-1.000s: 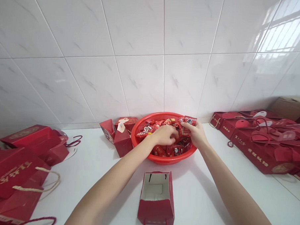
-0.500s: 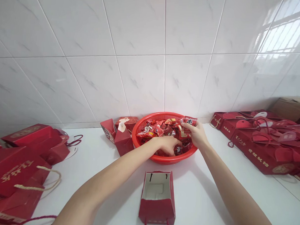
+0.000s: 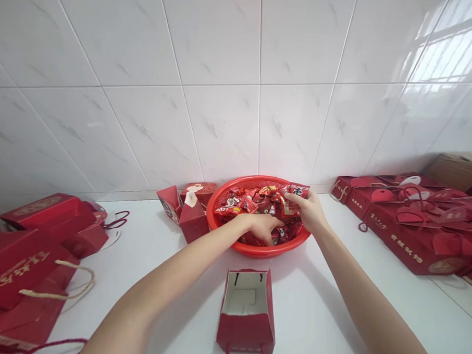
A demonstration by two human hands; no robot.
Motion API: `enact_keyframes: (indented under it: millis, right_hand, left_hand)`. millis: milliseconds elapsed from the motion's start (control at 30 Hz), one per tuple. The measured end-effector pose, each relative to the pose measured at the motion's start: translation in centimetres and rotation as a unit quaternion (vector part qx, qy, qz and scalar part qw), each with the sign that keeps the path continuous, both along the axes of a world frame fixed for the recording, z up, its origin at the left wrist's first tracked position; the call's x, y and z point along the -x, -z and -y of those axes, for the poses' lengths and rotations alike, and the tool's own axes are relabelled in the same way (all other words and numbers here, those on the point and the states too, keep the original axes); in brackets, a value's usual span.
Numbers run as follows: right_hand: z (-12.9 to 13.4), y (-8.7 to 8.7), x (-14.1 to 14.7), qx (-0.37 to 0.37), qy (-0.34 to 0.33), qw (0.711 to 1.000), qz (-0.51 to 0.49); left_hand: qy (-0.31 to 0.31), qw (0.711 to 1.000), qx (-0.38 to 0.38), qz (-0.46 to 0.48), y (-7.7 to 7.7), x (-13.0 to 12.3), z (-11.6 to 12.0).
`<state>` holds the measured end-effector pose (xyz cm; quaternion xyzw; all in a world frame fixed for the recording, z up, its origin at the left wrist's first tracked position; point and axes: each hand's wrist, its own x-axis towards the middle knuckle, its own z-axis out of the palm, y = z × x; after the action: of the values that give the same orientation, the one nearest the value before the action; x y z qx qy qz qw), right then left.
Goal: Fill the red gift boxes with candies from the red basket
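A red plastic basket (image 3: 269, 252) full of small wrapped candies (image 3: 248, 202) stands near the wall. My left hand (image 3: 264, 228) reaches down among the candies at the basket's front, its fingertips partly hidden by them. My right hand (image 3: 310, 210), at the basket's right side, pinches red candy packets (image 3: 297, 191) between thumb and fingers. In front of the basket, a small red box (image 3: 246, 331) with a pale inside lies with its open top showing, and nothing is visible in it. Its cord handles hang toward me.
Red gift boxes with rope handles (image 3: 24, 267) are piled at the left. Folded red boxes (image 3: 193, 217) touch the basket's left side. Rows of closed red boxes (image 3: 398, 231) fill the right, with a cardboard box (image 3: 455, 171) behind. A tiled wall (image 3: 222, 129) rises behind.
My left hand has shifted slightly among the candies at the basket's front. My right hand keeps its hold on the packets almost unmoved.
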<state>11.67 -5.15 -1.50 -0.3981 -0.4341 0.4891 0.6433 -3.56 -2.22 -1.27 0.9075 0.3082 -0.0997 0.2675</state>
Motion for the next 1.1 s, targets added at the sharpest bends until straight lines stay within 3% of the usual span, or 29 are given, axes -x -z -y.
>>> enact_keyframes:
  millis: [133, 300, 400, 633, 867, 1100]
  right_hand:
    - [-0.1, 0.0, 0.0, -0.007, 0.005, 1.000, 0.005]
    - [-0.2, 0.0, -0.1, -0.027, -0.006, 1.000, 0.010]
    - [-0.2, -0.1, -0.1, -0.018, -0.006, 1.000, 0.008]
    - [0.0, -0.4, 0.0, 0.013, -0.005, 1.000, -0.003]
    - [-0.3, 0.0, -0.1, 0.031, -0.026, 0.998, 0.037]
    - [-0.1, -0.3, 0.0, 0.027, -0.048, 0.997, 0.058]
  left_hand:
    - [-0.018, 0.997, 0.052, 0.045, -0.6, 1.1, -0.6]
    - [-0.105, 0.971, 0.136, 0.167, -1.6, 2.5, -1.0]
    - [-0.150, 0.956, 0.108, 0.229, -1.8, 3.1, -1.4]
    - [-0.221, 0.907, -0.042, 0.356, -1.1, 3.3, -2.4]
    - [-0.208, 0.893, -0.085, 0.390, -0.9, 2.9, -1.9]
    - [-0.167, 0.885, -0.044, 0.432, -0.7, 2.8, -2.0]
